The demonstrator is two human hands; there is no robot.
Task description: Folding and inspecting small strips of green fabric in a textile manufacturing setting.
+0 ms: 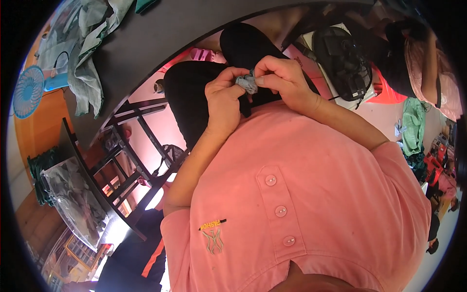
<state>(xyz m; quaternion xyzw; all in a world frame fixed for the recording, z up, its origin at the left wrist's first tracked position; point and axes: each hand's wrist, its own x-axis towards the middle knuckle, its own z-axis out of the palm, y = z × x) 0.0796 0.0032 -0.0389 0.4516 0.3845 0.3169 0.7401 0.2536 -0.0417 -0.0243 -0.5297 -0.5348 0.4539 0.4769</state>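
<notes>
A small crumpled piece of grey-blue cloth is pinched between my two hands, above my lap. My left hand grips its left side between thumb and fingers. On the other side my right hand pinches its right edge with the thumb and forefinger. The cloth is bunched up, so its full shape cannot be made out. My black trousers lie right behind and below both hands.
A dark table spans the upper left, with grey-green cloth on it and a blue fan beyond. Black bags lie at upper right near another person. Green cloth hangs at the right.
</notes>
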